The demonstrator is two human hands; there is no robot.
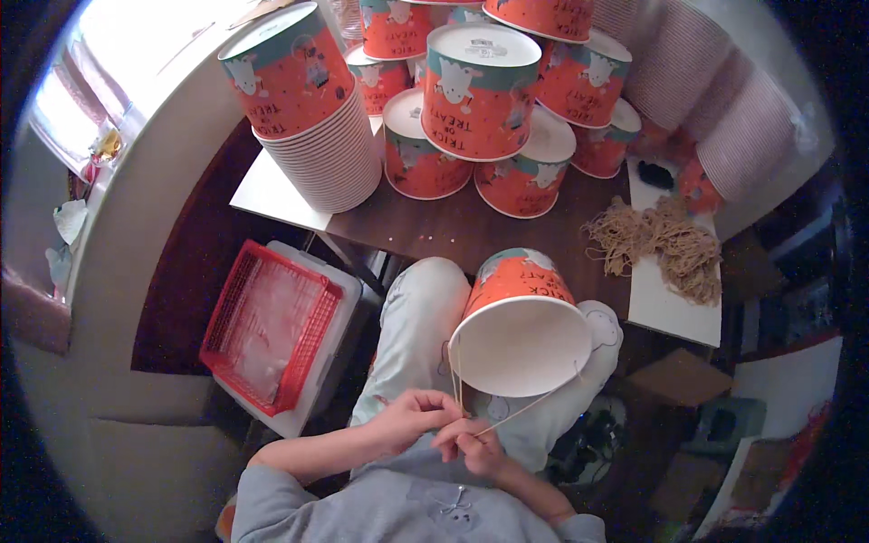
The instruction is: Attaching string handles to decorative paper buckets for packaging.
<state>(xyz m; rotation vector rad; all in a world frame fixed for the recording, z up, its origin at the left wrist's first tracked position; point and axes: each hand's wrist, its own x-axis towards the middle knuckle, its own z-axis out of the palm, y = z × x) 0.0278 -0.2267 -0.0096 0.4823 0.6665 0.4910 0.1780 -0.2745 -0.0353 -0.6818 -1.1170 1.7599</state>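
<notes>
An orange and teal paper bucket [519, 280] lies tilted on my lap, its white open mouth toward me. A thin tan cord [529, 413] is attached at the right side of its rim and runs down to my hands. More cord rises from my fingers to the rim's left side. My left hand [424, 422] is closed, its fingertips pinching the cord just below the rim. Close beside it, my right hand [472, 445] has bent fingers closed on the cord, which crosses over them. The exact spot where the fingers meet is partly hidden.
Several upturned paper buckets [482, 109] are piled on the brown table [425, 217]. A tall nested stack [317, 154] leans at its left. Bundles of tan cord [683, 249] lie at the right on a white board [661, 312]. A red basket [231, 299] stands at lower left.
</notes>
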